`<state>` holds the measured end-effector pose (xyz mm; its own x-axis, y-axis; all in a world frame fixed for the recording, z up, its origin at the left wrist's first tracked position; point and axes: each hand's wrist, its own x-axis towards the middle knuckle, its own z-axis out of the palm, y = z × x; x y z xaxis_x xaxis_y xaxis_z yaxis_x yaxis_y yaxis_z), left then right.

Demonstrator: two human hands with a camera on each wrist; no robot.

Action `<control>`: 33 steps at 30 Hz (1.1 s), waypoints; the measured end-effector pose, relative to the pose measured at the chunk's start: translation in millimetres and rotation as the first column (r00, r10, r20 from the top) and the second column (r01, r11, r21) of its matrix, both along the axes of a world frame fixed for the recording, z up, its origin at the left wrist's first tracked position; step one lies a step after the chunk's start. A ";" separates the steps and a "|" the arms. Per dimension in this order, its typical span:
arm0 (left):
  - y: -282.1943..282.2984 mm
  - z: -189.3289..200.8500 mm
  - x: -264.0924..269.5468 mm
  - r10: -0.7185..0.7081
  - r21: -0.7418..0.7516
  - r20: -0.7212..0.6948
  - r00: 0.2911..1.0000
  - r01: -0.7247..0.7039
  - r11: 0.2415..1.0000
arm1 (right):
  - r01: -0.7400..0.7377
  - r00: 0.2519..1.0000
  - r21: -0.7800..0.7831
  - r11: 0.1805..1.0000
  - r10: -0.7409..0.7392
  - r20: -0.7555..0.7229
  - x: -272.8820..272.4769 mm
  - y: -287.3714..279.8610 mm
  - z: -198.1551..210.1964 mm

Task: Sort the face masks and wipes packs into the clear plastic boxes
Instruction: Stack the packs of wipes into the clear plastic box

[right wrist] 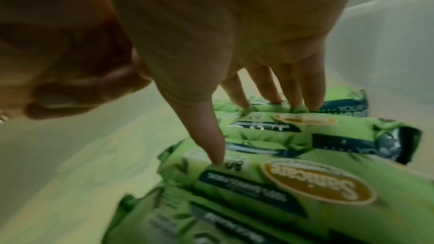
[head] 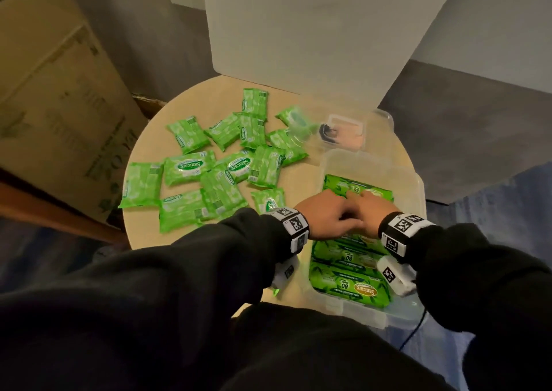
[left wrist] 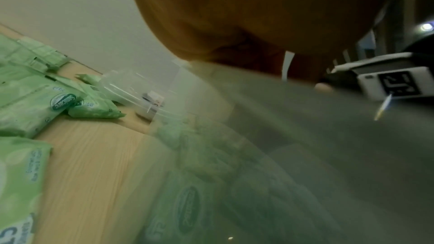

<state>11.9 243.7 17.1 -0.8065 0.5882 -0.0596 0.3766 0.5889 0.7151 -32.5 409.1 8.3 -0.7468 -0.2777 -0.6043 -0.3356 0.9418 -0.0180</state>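
Observation:
A large clear plastic box (head: 418, 193) stands on the right of a round wooden table (head: 146, 146) and holds several large green wipes packs (head: 349, 283) lying flat. Both hands are inside it, side by side over the middle packs. My right hand (head: 369, 204) is spread, and its fingertips (right wrist: 312, 103) and thumb (right wrist: 211, 136) press down on two packs (right wrist: 317, 188). My left hand (head: 325, 214) sits just to its left with its fingers (right wrist: 77, 84) curled and nothing seen in them. Several small green wipes packs (head: 188, 168) lie loose on the table's left half.
A small clear box (head: 346, 131) with a dark item inside stands behind the large one. A white panel (head: 298, 32) rises at the table's far edge. A big cardboard carton (head: 53, 107) stands to the left of the table.

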 end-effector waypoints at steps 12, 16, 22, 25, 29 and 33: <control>-148.7 -21.7 3.2 0.408 0.226 0.344 0.846 -0.497 0.838 | 0.384 0.897 -0.449 0.807 -0.442 -0.028 54.4 -63.6 28.0; -247.0 -48.8 3.9 0.517 -0.006 0.308 0.799 -0.542 0.840 | 0.493 0.785 -0.534 0.687 -0.615 -0.066 71.9 -79.1 17.8; -328.8 -76.0 13.8 0.372 -0.303 0.260 0.891 -0.290 0.908 | 0.512 0.644 -0.624 0.591 -0.744 -0.177 85.9 -104.0 18.2; -337.1 -82.4 15.4 0.179 -0.432 0.261 0.949 -0.051 0.900 | 0.368 0.643 -0.711 0.599 -0.716 -0.270 87.0 -131.2 26.2; -328.3 -85.8 9.9 -0.047 -0.523 0.220 0.974 0.158 0.838 | 0.445 0.708 -0.743 0.500 -0.704 -0.049 81.4 -177.1 12.4; -314.9 -89.2 6.5 -0.262 -0.568 0.166 0.951 0.309 0.763 | 0.644 0.748 -0.401 0.651 -0.645 0.155 81.9 -197.0 -38.4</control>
<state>18.4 -71.3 -72.2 -0.5864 0.6246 -0.5157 0.5558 0.7734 0.3048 49.3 212.1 -30.1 -0.8332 0.0590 -0.5499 0.3526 0.8227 -0.4459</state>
